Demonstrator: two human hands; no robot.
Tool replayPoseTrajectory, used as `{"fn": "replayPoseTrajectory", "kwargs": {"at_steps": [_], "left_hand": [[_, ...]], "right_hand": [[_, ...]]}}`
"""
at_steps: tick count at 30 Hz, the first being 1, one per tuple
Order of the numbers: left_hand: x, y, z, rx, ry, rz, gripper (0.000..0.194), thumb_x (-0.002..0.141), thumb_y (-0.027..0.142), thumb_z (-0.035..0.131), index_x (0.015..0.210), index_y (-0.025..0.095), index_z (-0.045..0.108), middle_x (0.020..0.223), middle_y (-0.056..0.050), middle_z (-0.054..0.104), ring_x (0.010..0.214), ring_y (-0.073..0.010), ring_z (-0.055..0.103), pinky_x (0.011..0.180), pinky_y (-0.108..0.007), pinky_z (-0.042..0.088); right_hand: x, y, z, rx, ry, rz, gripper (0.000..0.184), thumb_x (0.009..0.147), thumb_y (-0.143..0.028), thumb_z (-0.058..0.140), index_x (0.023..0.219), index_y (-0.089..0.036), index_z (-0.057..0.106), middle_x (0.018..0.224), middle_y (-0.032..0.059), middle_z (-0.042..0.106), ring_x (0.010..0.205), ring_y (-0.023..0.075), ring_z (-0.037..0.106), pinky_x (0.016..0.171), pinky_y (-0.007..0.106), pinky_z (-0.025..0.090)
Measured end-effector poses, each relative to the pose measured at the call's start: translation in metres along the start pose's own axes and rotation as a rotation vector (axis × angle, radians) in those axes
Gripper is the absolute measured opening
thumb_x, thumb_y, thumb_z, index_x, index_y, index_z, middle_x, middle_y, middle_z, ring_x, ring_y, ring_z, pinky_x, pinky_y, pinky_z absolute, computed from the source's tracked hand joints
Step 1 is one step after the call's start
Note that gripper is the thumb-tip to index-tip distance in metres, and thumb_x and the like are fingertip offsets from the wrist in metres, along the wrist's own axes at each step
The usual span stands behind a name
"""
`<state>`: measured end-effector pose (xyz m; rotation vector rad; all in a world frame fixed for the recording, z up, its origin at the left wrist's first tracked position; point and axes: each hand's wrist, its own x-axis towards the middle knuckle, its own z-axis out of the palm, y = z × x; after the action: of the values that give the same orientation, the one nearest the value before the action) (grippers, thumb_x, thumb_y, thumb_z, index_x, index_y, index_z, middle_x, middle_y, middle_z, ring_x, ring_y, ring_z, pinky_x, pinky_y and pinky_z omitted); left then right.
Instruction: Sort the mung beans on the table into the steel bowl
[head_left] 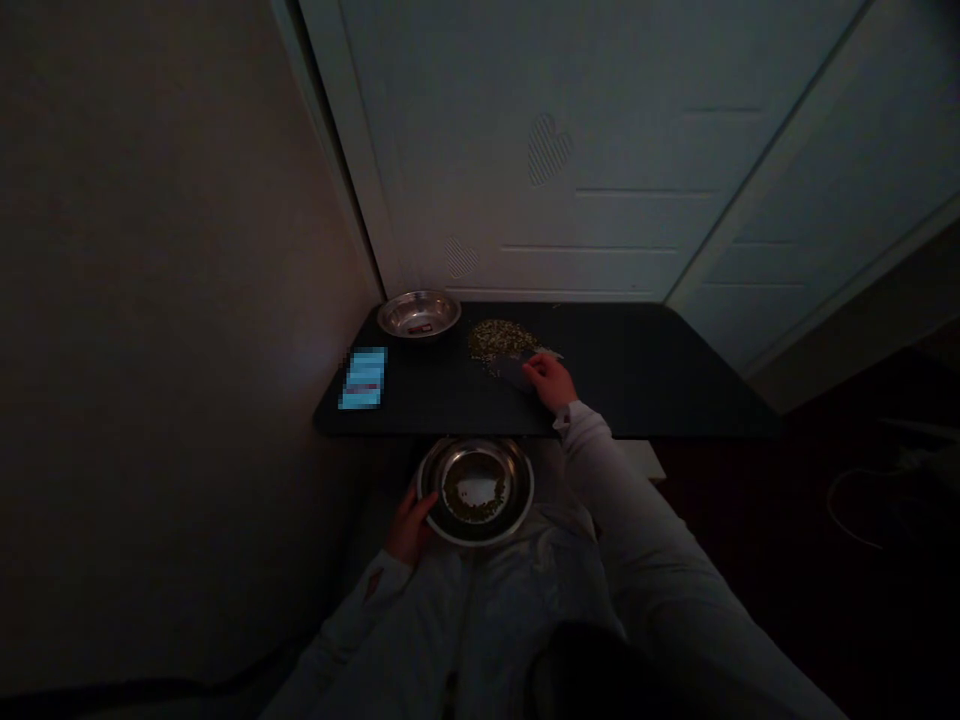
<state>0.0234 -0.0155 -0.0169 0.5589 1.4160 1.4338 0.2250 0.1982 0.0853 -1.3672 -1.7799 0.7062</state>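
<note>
My left hand [409, 526] grips the rim of a metal bowl [517, 510] below the table's front edge, thumb over the rim. Small grains [474, 510] lie in a ring on the bowl's bottom. Over the table, my right hand [551, 380] pinches a thin, flat dark piece [511, 372], perhaps a card or scraper; its exact kind is hard to make out in the dim light. This piece lies against the near side of a heap of mixed grains or beans [501, 338]. A pale scrap [550, 353] shows just beyond my right fingers.
A second metal bowl [405, 305] with a label inside stands at the table's back left. A lit, blurred-out phone [364, 378] lies at the left edge. The dark table [660, 385] meets a white panelled door [615, 220] behind and a wall [225, 350] at left.
</note>
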Motion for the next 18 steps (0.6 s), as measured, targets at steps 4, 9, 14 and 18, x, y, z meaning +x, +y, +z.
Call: {"fn": "replayPoseTrajectory", "kwargs": {"at_steps": [4, 9, 14, 18], "left_hand": [[0.001, 0.0018, -0.0022, 0.015, 0.006, 0.0, 0.033, 0.051, 0.02, 0.066, 0.083, 0.018, 0.061, 0.096, -0.007, 0.061, 0.1, -0.0248, 0.049, 0.083, -0.037, 0.038], [0.0022, 0.0028, -0.0058, 0.022, 0.003, 0.001, 0.034, 0.047, 0.013, 0.066, 0.08, 0.018, 0.061, 0.097, -0.008, 0.06, 0.104, -0.0254, 0.046, 0.084, -0.035, 0.038], [-0.0017, 0.0071, -0.0035, 0.024, 0.008, 0.004, 0.036, 0.048, 0.013, 0.066, 0.083, 0.02, 0.061, 0.097, -0.006, 0.06, 0.103, -0.0249, 0.047, 0.085, -0.036, 0.037], [-0.0032, 0.0077, -0.0049, 0.044, 0.019, 0.012, 0.035, 0.043, 0.008, 0.069, 0.075, 0.02, 0.061, 0.101, -0.006, 0.058, 0.106, -0.0256, 0.043, 0.087, -0.034, 0.036]], "right_hand": [[-0.0009, 0.001, 0.0024, -0.055, 0.002, -0.017, 0.02, 0.07, -0.036, 0.043, 0.076, -0.019, 0.05, 0.059, -0.0024, 0.051, 0.055, 0.0097, 0.046, 0.054, 0.022, 0.034], [-0.0037, 0.0002, 0.0014, -0.093, -0.032, -0.026, 0.02, 0.07, -0.036, 0.044, 0.077, -0.02, 0.051, 0.062, -0.0019, 0.054, 0.056, 0.0096, 0.047, 0.055, 0.022, 0.034], [-0.0046, 0.0006, 0.0002, -0.041, -0.072, -0.02, 0.021, 0.069, -0.038, 0.045, 0.078, -0.02, 0.051, 0.061, -0.0027, 0.053, 0.055, 0.0095, 0.047, 0.054, 0.022, 0.034], [-0.0045, 0.0006, -0.0003, -0.003, -0.044, -0.002, 0.022, 0.07, -0.038, 0.043, 0.078, -0.019, 0.051, 0.061, -0.0022, 0.052, 0.056, 0.0098, 0.047, 0.055, 0.022, 0.035]]}}
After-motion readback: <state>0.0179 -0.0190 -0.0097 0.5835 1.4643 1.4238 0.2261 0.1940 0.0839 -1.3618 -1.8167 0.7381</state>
